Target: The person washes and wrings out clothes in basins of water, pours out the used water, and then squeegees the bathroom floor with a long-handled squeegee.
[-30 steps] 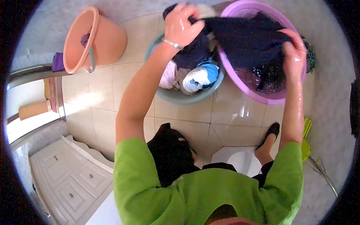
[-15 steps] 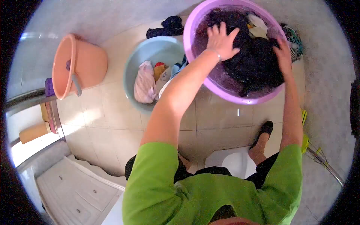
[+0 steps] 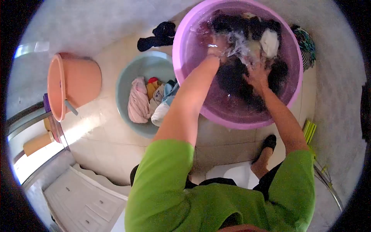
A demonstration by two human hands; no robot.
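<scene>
A large purple tub [image 3: 178, 58] holds water with dark clothes [image 3: 235, 83] soaking in it. My left hand [image 3: 217, 44] is dipped in the water at the tub's left side, and splashing water hides its fingers. Nearer the middle, my right hand [image 3: 258, 75] reaches down among the dark clothes with its fingers spread. A white cloth [image 3: 269, 43] floats just beyond my right hand. Whether either hand touches cloth under the water is not clear.
Left of the tub, a blue-green basin [image 3: 123, 92] holds pink, mustard, blue and white clothes. Dark cloth [image 3: 157, 36] lies on the tiles behind it. An orange bucket [image 3: 83, 81] stands further left. A patterned cloth bundle [image 3: 306, 46] and a green-headed mop [image 3: 309, 131] are on the right.
Both hands have gone from on top of the dark clothes into the water, the right one moving left. The clothes have sunk and spread, and water splashes up. The view has shifted slightly.
</scene>
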